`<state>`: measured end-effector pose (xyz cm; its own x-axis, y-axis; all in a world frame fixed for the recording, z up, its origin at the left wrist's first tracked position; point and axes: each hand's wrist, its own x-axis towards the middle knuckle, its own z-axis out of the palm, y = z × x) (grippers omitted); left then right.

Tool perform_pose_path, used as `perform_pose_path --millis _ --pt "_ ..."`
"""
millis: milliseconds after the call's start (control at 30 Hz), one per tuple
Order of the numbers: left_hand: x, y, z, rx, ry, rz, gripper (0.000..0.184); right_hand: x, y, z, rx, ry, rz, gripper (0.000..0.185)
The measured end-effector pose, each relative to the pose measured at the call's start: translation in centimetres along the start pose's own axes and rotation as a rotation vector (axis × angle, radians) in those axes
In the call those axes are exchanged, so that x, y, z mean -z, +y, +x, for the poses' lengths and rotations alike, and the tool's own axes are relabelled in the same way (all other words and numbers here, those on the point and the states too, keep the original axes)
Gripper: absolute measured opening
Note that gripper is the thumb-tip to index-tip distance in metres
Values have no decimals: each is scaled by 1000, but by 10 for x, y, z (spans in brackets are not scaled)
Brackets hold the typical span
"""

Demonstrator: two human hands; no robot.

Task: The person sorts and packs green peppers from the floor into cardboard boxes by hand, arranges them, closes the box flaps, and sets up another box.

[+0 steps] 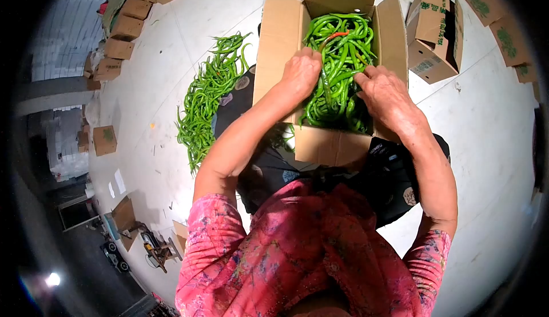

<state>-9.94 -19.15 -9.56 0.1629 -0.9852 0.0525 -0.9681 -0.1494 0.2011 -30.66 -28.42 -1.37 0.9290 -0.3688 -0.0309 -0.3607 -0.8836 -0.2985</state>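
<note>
Head-worn view; near, steeply downward

left hand [300, 72]: 1 | right hand [384, 91]: 1 | open carton [334, 145]: 1 | carton flaps [278, 48]: 4 | red pepper [338, 34]: 1 | green peppers [343, 60]: too many to count | floor pepper heap [207, 95]: 1 | patterned sleeves [214, 220]: 2 | other cartons [118, 49]: several, overlapping

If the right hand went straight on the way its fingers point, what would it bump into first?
Probably the green chili peppers in the cardboard box; the right hand seems to touch them, though depth is unclear.
</note>
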Motion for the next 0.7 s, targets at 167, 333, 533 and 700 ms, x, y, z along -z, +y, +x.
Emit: perform_pose_path --millis 167,333,533,700 --pt "-29 13 -9 -92 269 -72 28 4 5 0 1 78 27 17" --pt "-55 12 -9 -46 189 -51 30 5 10 2 7 130 38 18" --pt "14 8 -23 28 429 -234 47 19 22 -4 -40 397 53 23" --pt "41 -46 -40 314 607 -159 56 23 48 -10 -181 549 47 30"
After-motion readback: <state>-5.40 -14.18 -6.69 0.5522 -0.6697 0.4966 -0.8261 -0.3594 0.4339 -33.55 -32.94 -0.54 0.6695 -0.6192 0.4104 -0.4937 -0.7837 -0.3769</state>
